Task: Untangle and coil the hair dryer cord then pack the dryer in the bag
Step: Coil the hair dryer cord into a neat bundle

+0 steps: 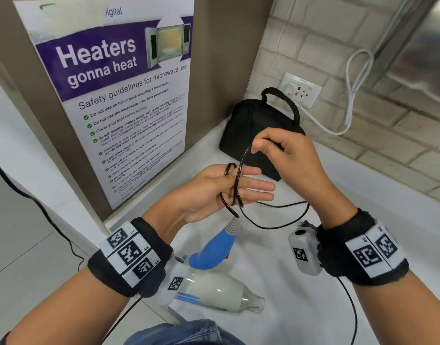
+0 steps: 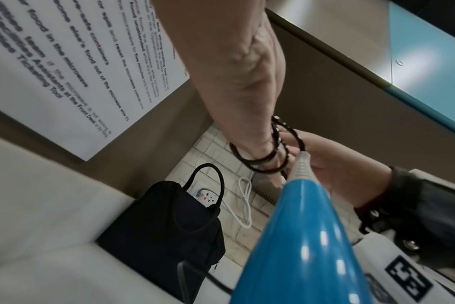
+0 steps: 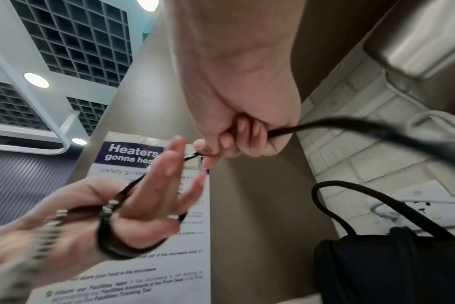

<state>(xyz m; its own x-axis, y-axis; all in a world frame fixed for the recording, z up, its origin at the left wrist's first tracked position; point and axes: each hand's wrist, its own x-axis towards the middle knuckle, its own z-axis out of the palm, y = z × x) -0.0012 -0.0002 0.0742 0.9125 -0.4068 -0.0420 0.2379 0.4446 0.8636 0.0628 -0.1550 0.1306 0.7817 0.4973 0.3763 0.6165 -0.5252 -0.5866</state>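
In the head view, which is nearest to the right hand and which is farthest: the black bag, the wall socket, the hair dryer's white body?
From the right hand, which pinches the black cord:
1. Black bag: directly behind the hand, partly hidden by it.
2. Wall socket: on the brick wall, beyond the bag.
3. Hair dryer's white body: lying on the counter near the person, below the left wrist.

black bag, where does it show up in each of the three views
Head: the black bag stands upper centre on the white counter, behind the right hand.
Left wrist: lower centre-left, handle up, left of the blue dryer handle.
Right wrist: bottom right corner, its handle looping up.
Shared landmark: the wall socket behind the bag, seen in all three views.
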